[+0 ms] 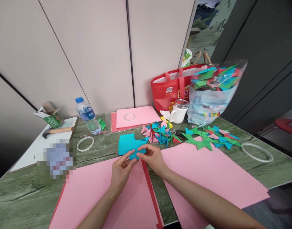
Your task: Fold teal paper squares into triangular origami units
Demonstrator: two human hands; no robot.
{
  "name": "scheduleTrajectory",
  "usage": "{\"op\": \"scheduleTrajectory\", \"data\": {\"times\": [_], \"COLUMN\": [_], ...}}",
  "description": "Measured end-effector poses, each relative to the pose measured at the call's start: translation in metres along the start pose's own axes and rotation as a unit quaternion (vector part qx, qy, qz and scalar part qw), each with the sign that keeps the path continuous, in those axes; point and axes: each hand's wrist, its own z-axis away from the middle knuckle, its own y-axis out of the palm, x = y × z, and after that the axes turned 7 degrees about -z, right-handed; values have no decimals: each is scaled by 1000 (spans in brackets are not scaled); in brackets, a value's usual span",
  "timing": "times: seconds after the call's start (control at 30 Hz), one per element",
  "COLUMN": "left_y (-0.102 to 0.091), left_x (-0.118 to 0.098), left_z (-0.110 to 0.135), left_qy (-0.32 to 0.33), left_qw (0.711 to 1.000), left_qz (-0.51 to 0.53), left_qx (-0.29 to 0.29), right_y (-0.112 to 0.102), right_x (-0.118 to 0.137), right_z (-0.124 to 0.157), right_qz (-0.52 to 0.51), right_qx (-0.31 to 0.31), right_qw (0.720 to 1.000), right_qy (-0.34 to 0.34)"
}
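Two bare hands are working on a small blue paper piece just below the middle of the frame. The left hand is pinching its lower left side with thumb and fingertips drawing close together, while the right hand is gripping the right side between thumb and forefinger. The piece is looking partly folded (fingertips are covering some of its edges), so it is probably not yet complete. Just behind it, a blue paper stack is lying flat, apparently awaiting folding. Much appears to be done already: a heap of pointed pieces in pink, blue and green is sitting right of center, flat spiky clusters are resting farther right, and a clear-topped bag at upper right is bulging with colored paper shapes. Large pink sheets are spreading across the lower left and more pink paper is covering the lower right, all looking unfolded. A white mug is standing behind the heap, near a red tote bag, and a water bottle is standing left of center.
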Motion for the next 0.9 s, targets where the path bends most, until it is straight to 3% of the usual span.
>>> {"op": "scheduleTrajectory", "data": {"times": [0.27,0.9], "left_y": [-3,2], "left_x": [10,4], "left_z": [-4,-2], "left_qy": [-11,-24], "left_qw": [1000,998], "left_qz": [25,55], "left_qx": [4,-1], "right_y": [-3,0], "right_x": [-9,-7], "right_z": [-2,-1], "right_qz": [-6,6], "right_qx": [-18,-23], "right_qw": [1000,1000], "right_qy": [22,13]}}
